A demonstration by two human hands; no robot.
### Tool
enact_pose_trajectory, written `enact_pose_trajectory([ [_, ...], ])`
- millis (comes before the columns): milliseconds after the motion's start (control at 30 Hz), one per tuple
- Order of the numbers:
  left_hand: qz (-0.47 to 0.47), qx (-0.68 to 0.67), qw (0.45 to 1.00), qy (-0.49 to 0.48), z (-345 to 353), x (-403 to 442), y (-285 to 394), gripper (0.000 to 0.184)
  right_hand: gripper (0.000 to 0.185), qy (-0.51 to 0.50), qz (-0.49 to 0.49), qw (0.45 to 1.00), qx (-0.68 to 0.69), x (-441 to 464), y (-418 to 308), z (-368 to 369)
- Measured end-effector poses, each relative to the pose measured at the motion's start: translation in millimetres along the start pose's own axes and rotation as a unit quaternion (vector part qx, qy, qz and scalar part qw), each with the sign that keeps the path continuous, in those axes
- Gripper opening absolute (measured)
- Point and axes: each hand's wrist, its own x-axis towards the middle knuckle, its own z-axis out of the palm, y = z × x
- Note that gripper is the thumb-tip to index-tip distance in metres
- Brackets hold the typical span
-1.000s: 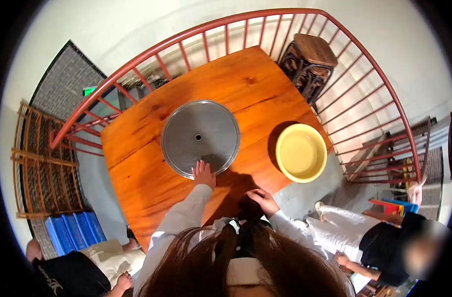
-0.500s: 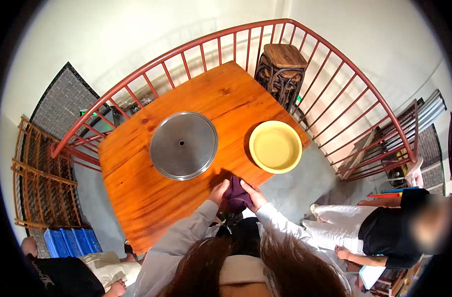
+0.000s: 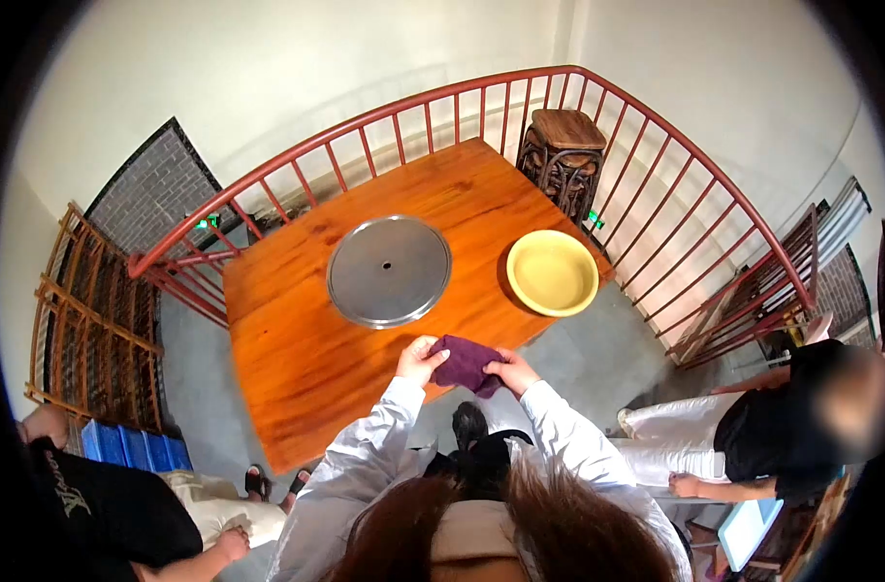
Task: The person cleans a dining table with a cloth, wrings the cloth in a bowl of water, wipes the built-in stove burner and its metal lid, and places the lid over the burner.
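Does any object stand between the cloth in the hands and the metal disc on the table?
Nothing visible stands between the purple cloth and the metal disc, only bare tabletop. The left hand grips the cloth close beside that path; the yellow basin stands off to the right.

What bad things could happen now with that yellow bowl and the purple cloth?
The yellow bowl sits right by the edge of the table, so a bump from a sleeve might knock it off. The purple cloth hangs between the left hand and right hand; if either grip slips, it could droop or fall.
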Motion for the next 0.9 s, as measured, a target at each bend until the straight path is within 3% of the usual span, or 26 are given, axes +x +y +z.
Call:
enact_pose_trajectory([
  [67,0.015,-0.066,0.997,0.025,-7,-16,-11,0.019,0.026,0.038,-0.037,0.998,-0.02,-26,-16,19],
  [133,0.007,-0.062,0.998,0.027,-11,-30,-5,0.021,0.027,0.078,-0.076,0.994,-0.017,-46,-29,39],
  [200,-0.152,-0.128,0.98,-0.001,-3,-48,25,0.031,0.03,0.08,-0.071,0.994,0.012,-58,-34,52],
  [267,-0.189,-0.142,0.972,0.013,5,-59,32,0.042,0.033,0.081,-0.065,0.994,0.041,-72,-41,65],
  [333,-0.098,-0.04,0.992,0.061,10,-66,29,0.041,0.037,0.038,-0.045,0.991,0.119,-85,-46,77],
  [500,0.041,-0.111,0.987,0.111,14,-87,48,0.02,0.033,-0.056,-0.059,0.984,0.16,-105,-50,72],
  [600,0.122,-0.05,0.977,0.165,19,-83,41,0.019,0.026,-0.002,-0.088,0.975,0.202,-115,-49,77],
  [667,0.127,-0.037,0.974,0.183,23,-83,36,0.023,0.026,-0.001,-0.096,0.967,0.234,-120,-50,78],
  [733,0.167,0.083,0.95,0.25,32,-84,48,0.025,0.026,0.001,-0.111,0.956,0.27,-120,-49,76],
  [800,0.221,0.191,0.918,0.27,45,-89,62,0.029,0.027,0.076,-0.124,0.957,0.251,-117,-48,74],
  [900,0.185,0.282,0.905,0.26,62,-92,69,0.026,0.034,0.114,-0.105,0.948,0.277,-120,-53,76],
])
